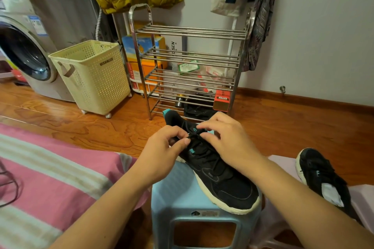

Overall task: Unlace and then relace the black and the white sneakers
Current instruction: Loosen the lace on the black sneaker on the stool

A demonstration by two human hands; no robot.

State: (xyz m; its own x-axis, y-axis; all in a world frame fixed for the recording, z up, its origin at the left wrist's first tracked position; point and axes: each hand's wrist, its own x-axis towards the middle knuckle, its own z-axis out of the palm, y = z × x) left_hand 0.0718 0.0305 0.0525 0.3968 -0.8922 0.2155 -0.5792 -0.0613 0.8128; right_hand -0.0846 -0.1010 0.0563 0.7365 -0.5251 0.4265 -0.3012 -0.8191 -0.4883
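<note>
On a blue stool (182, 192) lay a black sneaker (218, 172), toe toward the camera. The left hand (162, 155) pinched a lace (187, 139) near the top eyelets; the right hand (226, 139) curled over the tongue, seemingly picking there. Unlacing or relacing, I couldn't tell. Next: work the lace at that eyelet. A second sneaker (321, 176) waited right.

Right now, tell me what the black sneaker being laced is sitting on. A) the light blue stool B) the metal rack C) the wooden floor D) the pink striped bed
A: the black sneaker rests on the light blue stool while the left hand pinches its lace and the right hand works at the tongue.
</note>
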